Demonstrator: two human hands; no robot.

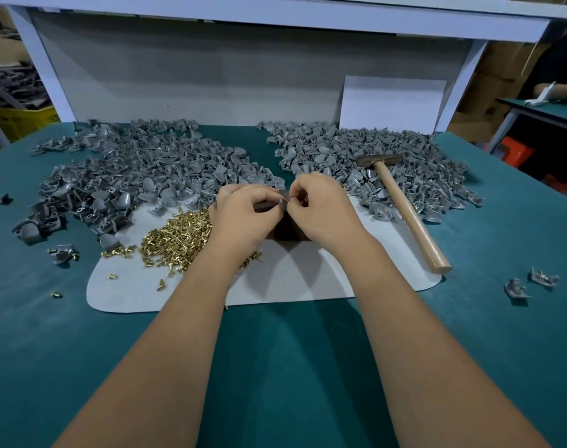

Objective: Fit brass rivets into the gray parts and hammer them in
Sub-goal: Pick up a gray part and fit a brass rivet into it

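We pinch 1 gray part (pixel 280 202) between our left hand (pixel 243 211) and right hand (pixel 321 208), fingers curled, mid-desk; the hammer (pixel 401 208) lies toward the right edge.

Teal-covered table (pixel 292 367). Pale mat (pixel 295 279) at centre, brass rivets (pixel 175 234) heaped on its left part. Gray parts: big pile left (pixel 130 169), second pile right (pixel 389 156). Hammer (pixel 405 208) lying across right pile and mat edge.

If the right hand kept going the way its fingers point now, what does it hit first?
The right hand points left, its fingertips beside the small gray part pinched by the left hand. It would likely meet that part first.
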